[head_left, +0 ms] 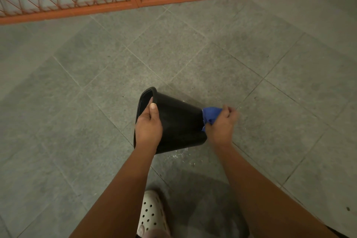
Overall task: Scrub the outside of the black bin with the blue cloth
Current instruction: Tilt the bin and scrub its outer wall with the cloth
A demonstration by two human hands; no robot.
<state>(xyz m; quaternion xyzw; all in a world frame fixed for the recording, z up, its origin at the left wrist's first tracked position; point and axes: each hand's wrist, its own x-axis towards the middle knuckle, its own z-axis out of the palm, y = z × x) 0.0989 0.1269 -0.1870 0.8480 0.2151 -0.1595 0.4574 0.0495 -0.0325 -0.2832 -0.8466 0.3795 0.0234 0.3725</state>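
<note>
Left hand [148, 125] grips the rim of a smooth, tapered black bin [179, 127] tipped sideways; right hand [222, 123] clutches a crumpled blue cloth [211, 115] against its narrow base.

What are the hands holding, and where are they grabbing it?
The left hand grips the black bin by its rim, thumb on the outer wall. The right hand holds the bunched blue cloth against the bin's bottom end.

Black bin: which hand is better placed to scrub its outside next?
Right. The right hand grips the blue cloth at the base end of the black bin; the left hand holds the rim, steadying it.
</note>
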